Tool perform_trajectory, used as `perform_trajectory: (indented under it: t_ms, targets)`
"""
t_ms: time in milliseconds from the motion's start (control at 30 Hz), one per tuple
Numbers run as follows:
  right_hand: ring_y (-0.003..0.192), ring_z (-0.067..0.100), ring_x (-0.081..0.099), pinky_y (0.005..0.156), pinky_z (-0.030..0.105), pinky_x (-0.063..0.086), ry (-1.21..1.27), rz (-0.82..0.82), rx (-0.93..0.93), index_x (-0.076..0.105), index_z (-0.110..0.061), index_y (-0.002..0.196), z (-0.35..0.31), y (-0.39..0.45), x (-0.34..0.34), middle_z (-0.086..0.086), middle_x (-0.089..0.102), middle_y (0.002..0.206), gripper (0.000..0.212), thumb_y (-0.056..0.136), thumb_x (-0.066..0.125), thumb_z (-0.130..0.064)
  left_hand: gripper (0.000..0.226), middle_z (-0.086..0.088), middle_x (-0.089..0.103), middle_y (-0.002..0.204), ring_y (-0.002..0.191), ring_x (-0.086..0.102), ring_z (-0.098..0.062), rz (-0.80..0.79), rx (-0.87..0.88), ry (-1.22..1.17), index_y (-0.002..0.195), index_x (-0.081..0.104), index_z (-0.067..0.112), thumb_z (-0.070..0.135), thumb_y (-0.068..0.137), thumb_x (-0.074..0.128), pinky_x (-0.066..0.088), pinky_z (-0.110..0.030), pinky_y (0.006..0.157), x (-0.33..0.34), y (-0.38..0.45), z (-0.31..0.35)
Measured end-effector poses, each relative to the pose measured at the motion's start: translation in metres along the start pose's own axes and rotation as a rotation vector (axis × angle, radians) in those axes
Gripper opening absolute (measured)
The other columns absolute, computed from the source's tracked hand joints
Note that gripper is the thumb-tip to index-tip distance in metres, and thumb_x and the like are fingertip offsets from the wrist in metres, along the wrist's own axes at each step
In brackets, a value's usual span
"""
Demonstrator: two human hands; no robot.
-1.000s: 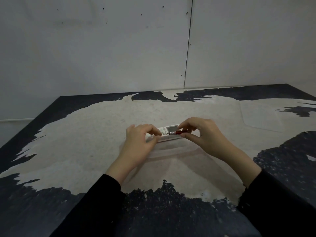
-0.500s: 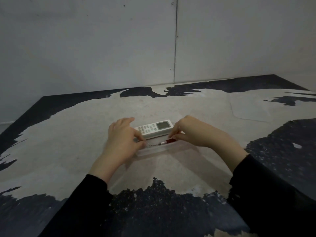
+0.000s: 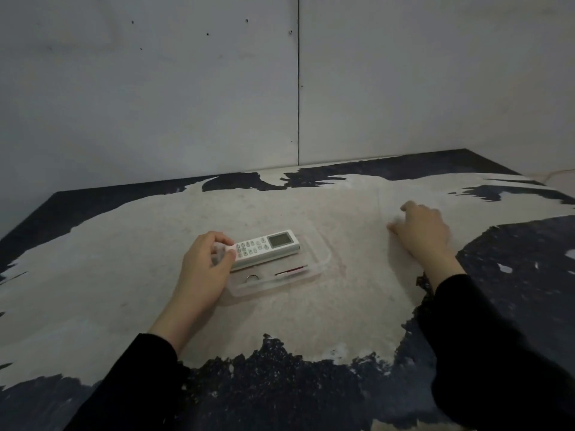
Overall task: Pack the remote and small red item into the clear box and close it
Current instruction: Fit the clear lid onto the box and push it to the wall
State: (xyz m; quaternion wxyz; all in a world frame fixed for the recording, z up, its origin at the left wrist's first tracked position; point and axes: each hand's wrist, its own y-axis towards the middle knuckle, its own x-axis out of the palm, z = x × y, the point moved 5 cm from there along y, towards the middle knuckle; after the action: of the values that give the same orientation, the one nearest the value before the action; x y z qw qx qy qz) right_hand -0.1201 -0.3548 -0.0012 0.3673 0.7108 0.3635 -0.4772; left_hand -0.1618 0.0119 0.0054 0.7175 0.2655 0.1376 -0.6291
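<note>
The white remote [image 3: 268, 246] lies slanted in the shallow clear box [image 3: 324, 260] at the middle of the table. My left hand [image 3: 202, 270] pinches the remote's left end between thumb and fingers. The small red item [image 3: 292, 270], thin like a pen, lies inside the box along its front wall, with a metal ring [image 3: 252, 277] to its left. My right hand [image 3: 423, 231] is far to the right of the box, fingers spread and pointing down onto the faint clear lid [image 3: 384, 200] lying flat on the table. It holds nothing that I can see.
The table [image 3: 124, 275] is worn pale in the middle with dark patches along its edges. A grey wall [image 3: 217, 88] stands right behind it. The lid is nearly invisible against the pale surface.
My right hand has let go of the red item, which now lies in the box, and has moved right to the lid. My left hand stays at the remote's left end.
</note>
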Motion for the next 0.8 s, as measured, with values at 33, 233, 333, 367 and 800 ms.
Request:
perform_trajectory:
  t_ms: [33,233,333,367,800]
  targets:
    - [0.109,0.037,0.053,0.085,0.041,0.043,-0.063,0.035,-0.045,0.056,-0.007,0.117,-0.008,-0.002,-0.001,0.017,0.062,0.115,0.03,0.092,0.052,-0.022,0.007,0.004,0.057,0.103,0.092,0.057,-0.012,-0.014,-0.035,-0.044,0.094,0.056,0.017,0.015,0.091,0.049,0.049,-0.011,0.058,0.003,0.0,-0.003]
    - [0.093,0.035,0.058,0.081,0.04,0.039,-0.035,0.179,-0.28,0.059,-0.007,0.104,-0.043,-0.015,-0.002,0.012,0.066,0.101,0.02,0.092,0.051,-0.02,0.012,-0.005,0.062,0.108,0.099,0.06,-0.019,-0.039,-0.045,-0.07,0.099,0.058,0.018,0.022,0.092,0.048,0.052,-0.024,0.074,0.007,0.001,-0.012]
    - [0.106,0.036,0.055,0.09,0.049,0.045,0.0,-0.08,-0.206,0.05,-0.012,0.117,-0.038,-0.015,0.017,0.012,0.06,0.113,0.061,0.081,0.051,-0.062,0.017,-0.004,0.061,0.113,0.101,0.059,-0.019,-0.046,-0.043,-0.076,0.107,0.055,0.018,0.021,0.092,0.049,0.053,-0.028,0.082,0.007,0.0,-0.011]
    - [0.107,0.036,0.054,0.091,0.05,0.045,-0.044,-0.108,-0.208,0.05,-0.013,0.119,-0.037,-0.015,0.02,0.012,0.059,0.116,0.066,0.079,0.05,-0.066,0.022,-0.002,0.06,0.115,0.102,0.059,-0.018,-0.051,-0.044,-0.082,0.114,0.052,0.019,0.021,0.092,0.049,0.052,-0.03,0.085,0.007,0.0,-0.011]
    - [0.061,0.015,0.071,0.044,0.029,0.054,1.162,0.398,-0.314,0.057,-0.011,0.096,-0.074,-0.056,-0.052,0.002,0.069,0.076,0.033,0.102,0.029,-0.028,0.051,-0.001,0.053,0.131,0.125,0.042,-0.019,0.121,0.179,0.206,0.128,0.045,0.025,0.053,0.09,0.028,0.028,-0.044,0.11,-0.001,-0.002,-0.003]
